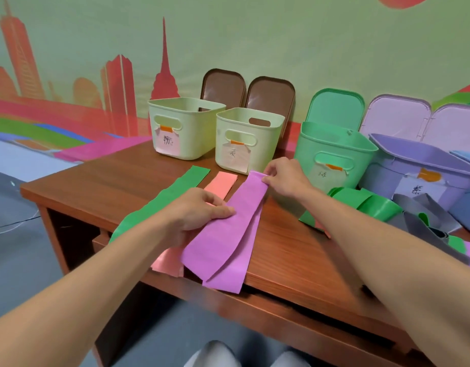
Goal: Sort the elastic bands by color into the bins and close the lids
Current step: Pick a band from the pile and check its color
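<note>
Now our right hand (pixel 286 178) pinches the far end of the purple band (pixel 228 234) between thumb and curled fingertips, just short of the cream bin (pixel 248 144) and beside the open green bin (pixel 331 154). Our left hand (pixel 199 210) lies on the band's near half, its fingers apparently almost straight and pressing it onto the table (pixel 294 250), though that hold is hard to read from this angle. Under that palm runs the pink band (pixel 220 182), the green band (pixel 173 194) lies flat just outside the left fingers, and the purple bin (pixel 384 178) stands well beyond the right fingers.
</note>
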The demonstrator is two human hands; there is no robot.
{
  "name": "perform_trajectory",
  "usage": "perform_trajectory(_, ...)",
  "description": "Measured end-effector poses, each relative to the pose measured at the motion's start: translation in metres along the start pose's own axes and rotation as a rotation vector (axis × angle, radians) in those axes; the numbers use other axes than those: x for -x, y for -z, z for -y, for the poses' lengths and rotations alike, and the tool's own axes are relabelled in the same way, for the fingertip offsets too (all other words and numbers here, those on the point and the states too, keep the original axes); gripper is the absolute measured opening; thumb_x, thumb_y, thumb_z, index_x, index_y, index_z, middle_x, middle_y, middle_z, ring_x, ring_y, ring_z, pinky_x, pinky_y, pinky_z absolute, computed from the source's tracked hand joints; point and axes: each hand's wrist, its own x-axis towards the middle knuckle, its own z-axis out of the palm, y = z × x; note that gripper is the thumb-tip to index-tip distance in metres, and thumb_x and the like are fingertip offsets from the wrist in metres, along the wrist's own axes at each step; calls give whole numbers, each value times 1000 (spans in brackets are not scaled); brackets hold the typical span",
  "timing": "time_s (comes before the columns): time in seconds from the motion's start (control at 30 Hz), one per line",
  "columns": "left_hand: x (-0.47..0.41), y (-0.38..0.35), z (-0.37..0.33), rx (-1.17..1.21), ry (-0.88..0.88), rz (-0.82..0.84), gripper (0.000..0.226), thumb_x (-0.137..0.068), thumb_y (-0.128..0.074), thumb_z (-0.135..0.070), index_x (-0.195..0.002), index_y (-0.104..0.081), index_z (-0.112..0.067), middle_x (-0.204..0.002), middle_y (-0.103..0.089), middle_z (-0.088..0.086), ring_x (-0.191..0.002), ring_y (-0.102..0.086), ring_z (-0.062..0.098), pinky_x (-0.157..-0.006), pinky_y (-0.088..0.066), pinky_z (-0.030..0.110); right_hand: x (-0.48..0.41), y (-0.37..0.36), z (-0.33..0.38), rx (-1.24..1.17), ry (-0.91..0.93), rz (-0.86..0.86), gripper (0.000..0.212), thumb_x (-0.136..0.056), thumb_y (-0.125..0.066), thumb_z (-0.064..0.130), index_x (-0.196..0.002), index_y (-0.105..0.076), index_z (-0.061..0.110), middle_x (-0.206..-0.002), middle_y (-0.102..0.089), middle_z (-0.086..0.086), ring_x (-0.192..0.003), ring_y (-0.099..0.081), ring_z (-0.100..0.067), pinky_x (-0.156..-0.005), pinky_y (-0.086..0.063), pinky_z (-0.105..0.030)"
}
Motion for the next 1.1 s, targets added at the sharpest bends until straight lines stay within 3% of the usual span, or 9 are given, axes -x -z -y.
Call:
perform_trajectory(0.17, -13, -5, 1, 49, 20, 36, 12, -83, -72, -18, -78, -63, -12, -72, -60, 7, -55, -53, 15, -50, -44, 21, -11, -10, -10, -16, -50, 24, 13, -87, -67, 19, -94, -74, 11, -101, -69, -11, -98, -61, -25, -79, -46, -29)
perform_trajectory(0.43, -22, -8, 5, -32, 15, 14, 15, -80, -75, -17, -80, -61, -12, -71, -59, 8, -52, -50, 14, -47, -42, 21, -20, -24, -14, 8, -52, 47, 9, -83, -71, 23, -88, -72, 16, -101, -67, -14, -95, -61, -29, -84, -52, -40)
perform_trajectory(0.6, -23, -10, 3, -63, 17, 2, 16, -81, -75, -19, -74, -61, -13, -62, -59, 2, -46, -51, 10, -44, -42, 19, -13, -26, -8, 106, 79, -36, 10, -84, -65, 10, -92, -58, 13, -99, -52, -5, -89, -52, -25, -79, -48, -40)
perform_trajectory(0.7, -22, -9, 4, -49, 31, 2, 15, -81, -75, -20, -75, -64, -11, -66, -61, 3, -51, -53, 12, -45, -44, 19, -9, -21, -1, 168, 179, 81, 22, -81, -51, 0, -86, -63, 17, -98, -64, -5, -92, -59, -26, -78, -52, -40)
perform_trajectory(0.83, -17, -6, 4, 3, 71, 46, 27, -79, -76, -24, -94, -69, -2, -79, -64, 8, -62, -55, 18, -51, -46, 23, -4, -7, 1, 186, 188, 223, 23, -88, -52, 24, -98, -70, 14, -102, -69, -7, -98, -61, -26, -86, -51, -39)
perform_trajectory(0.93, -13, -5, 3, 0, 106, 79, 11, -80, -75, -18, -82, -67, -11, -70, -60, 2, -56, -52, 14, -46, -44, 18, 1, 0, 0, 188, 162, 321, 44, -84, -59, 52, -108, -61, 15, -107, -64, -3, -101, -58, -23, -89, -50, -40)
perform_trajectory(1.0, -11, -4, 2, 16, 121, 90, 10, -80, -74, -13, -77, -64, -15, -70, -58, 2, -54, -50, 13, -45, -42, 18, 5, -1, 0, 218, 163, 347, 49, -80, -63, 57, -108, -60, 17, -110, -64, -3, -103, -57, -23, -90, -49, -38)
perform_trajectory(1.1, -10, -3, 0, 80, 129, 112, 10, -81, -72, -7, -87, -65, -11, -75, -60, 6, -56, -51, 12, -46, -45, 17, 8, -4, -1, 157, 140, 323, 49, -78, -67, 55, -107, -62, 15, -114, -64, -6, -107, -58, -23, -91, -49, -37)
